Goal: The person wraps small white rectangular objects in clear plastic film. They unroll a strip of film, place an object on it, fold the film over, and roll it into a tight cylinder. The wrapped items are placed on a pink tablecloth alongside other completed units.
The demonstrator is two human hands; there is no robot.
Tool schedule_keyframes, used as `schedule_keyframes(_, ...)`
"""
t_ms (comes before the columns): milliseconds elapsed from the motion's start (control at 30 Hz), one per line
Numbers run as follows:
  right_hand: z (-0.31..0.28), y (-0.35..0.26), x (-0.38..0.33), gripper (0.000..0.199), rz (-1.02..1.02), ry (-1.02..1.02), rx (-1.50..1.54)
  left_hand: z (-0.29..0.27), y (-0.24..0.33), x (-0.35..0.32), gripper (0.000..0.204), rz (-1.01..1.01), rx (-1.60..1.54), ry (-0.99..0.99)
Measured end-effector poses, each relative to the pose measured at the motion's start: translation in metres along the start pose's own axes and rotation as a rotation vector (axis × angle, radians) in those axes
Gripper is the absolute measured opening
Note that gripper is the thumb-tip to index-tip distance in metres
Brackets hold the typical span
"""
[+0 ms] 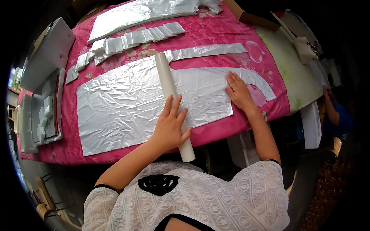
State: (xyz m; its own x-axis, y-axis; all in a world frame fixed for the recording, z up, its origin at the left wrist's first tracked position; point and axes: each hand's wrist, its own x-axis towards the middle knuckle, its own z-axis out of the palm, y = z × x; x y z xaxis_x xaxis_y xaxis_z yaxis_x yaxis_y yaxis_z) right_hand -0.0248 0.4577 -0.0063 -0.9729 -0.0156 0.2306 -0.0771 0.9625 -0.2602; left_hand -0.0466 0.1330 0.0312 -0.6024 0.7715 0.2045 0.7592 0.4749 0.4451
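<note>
Pink floral table cover (216,32) fills the frame from 9 to 2 o'clock.

Large crinkled silver sheet (115,104) lies flat across its near half, one curved end arcing off toward 3 o'clock.

More silver material at 12 o'clock: a long sheet (135,15), and a row of small folded silver pieces (131,38) just below it.

Cream cardboard tube (169,90) lies across the big sheet, running from centre down toward 6 o'clock, its lower end overhanging the table edge.

Left hand (169,125): open, palm down on the tube, fingers spread, not wrapped round it.

Right hand (239,92): open and flat, pinning the sheet near the curved end.

Judgement: smoothing or rolling step in hand. Next move calls for even pressure along the tube while the flat hand keeps the sheet from creeping.
</note>
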Motion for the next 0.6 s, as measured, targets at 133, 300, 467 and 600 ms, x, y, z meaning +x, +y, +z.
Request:
schedule_keyframes(133, -0.022, 0.077, -0.035, 0.039, 0.293, 0.232, -0.118, 0.003, 0.002, 0.003, 0.051, 0.005, -0.018, 0.001)
schedule_keyframes(300, -0.034, 0.077, -0.039, 0.021, 0.397, 0.355, -0.125, 0.004, 0.003, 0.001, 0.051, 0.014, -0.001, 0.009)
schedule_keyframes(467, -0.036, -0.013, -0.013, 0.01, 0.231, 0.57, 0.107, 0.003, 0.006, 0.002, 0.057, 0.044, -0.018, 0.066)
schedule_keyframes(600, -0.045, -0.15, -0.01, 0.011, 0.127, 0.272, 0.575, -0.018, 0.016, 0.001, 0.054, -0.229, -0.901, 0.161)
